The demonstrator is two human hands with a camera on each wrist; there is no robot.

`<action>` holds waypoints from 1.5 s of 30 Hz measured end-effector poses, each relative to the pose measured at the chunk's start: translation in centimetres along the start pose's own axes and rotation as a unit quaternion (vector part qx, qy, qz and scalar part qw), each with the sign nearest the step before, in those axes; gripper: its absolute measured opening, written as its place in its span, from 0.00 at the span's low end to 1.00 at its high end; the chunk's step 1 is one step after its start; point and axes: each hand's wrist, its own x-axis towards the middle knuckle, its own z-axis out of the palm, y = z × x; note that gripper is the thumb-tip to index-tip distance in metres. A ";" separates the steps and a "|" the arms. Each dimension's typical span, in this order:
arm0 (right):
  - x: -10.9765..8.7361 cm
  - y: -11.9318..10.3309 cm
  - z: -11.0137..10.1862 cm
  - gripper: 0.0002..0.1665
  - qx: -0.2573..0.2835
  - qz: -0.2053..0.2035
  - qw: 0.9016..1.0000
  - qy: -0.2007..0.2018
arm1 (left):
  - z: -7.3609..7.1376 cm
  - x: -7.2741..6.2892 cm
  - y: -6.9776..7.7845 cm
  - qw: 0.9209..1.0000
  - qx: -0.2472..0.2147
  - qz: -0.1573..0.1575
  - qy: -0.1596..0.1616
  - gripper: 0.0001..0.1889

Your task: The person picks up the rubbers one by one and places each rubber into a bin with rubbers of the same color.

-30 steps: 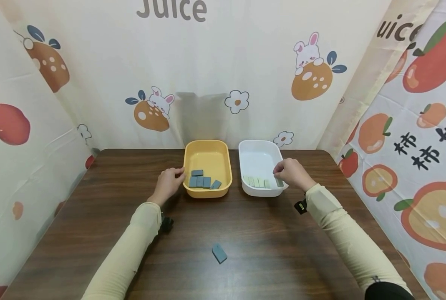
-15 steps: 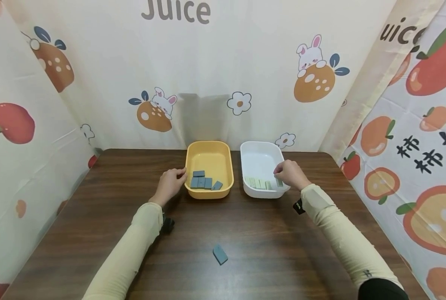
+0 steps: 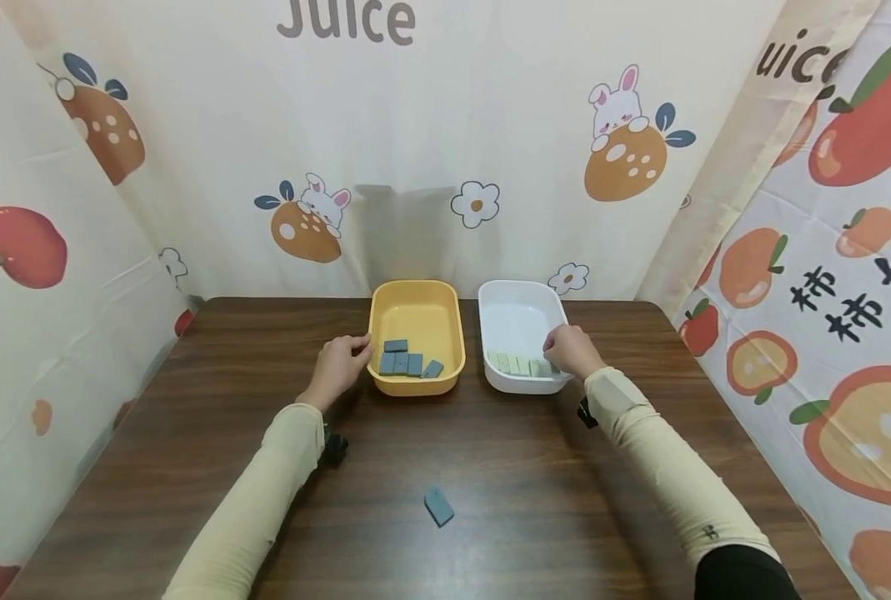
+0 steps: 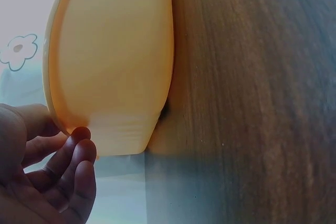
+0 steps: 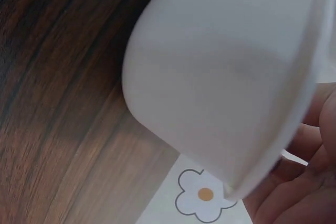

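My left hand (image 3: 337, 367) pinches the left rim of a yellow plastic tray (image 3: 415, 302), and the left wrist view shows the fingers (image 4: 80, 153) at that rim. Several flat grey-blue blocks (image 3: 401, 364) lie in the near part of this tray. My right hand (image 3: 574, 350) reaches over the right rim of a white plastic tray (image 3: 518, 310), fingers curled down inside at a pale green block. Beside it, several pale green blocks (image 3: 513, 364) stand in a row along the near end. In the right wrist view the tray wall hides the fingertips.
One grey-blue block (image 3: 438, 507) lies alone on the dark wooden table (image 3: 505, 467), nearer the person. The two trays stand side by side at the table's back edge, close to a printed curtain (image 3: 430, 125). Another curtain hangs along the right.
My right hand has shifted slightly left inside the white tray, bringing the pale green block toward the row. The left hand stays on the yellow tray's rim.
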 end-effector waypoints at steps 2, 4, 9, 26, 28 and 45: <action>0.2 0.0 0.3 0.10 -0.007 0.003 1.000 -0.003 | 0.0 0.0 0.0 1.000 0.000 -0.002 -0.004 0.21; 0.3 0.0 0.6 0.10 -0.017 0.003 1.000 -0.005 | 0.1 -0.1 0.0 1.000 0.000 -0.006 -0.007 0.21; 1.0 -0.2 1.2 0.11 -0.057 -0.014 0.998 -0.010 | 0.1 -0.1 -0.1 1.000 -0.004 -0.005 -0.004 0.21; 2.4 -0.6 1.9 0.13 -0.094 0.018 0.994 -0.044 | 0.1 0.1 0.2 1.000 -0.003 0.008 0.010 0.20; 2.3 -0.7 1.9 0.15 -0.075 0.021 0.996 -0.045 | 0.0 0.1 0.3 1.000 -0.005 0.008 0.009 0.20; 0.8 -1.2 0.7 0.17 0.015 -0.004 0.999 0.034 | 0.0 0.0 -0.1 1.000 0.000 -0.004 0.003 0.21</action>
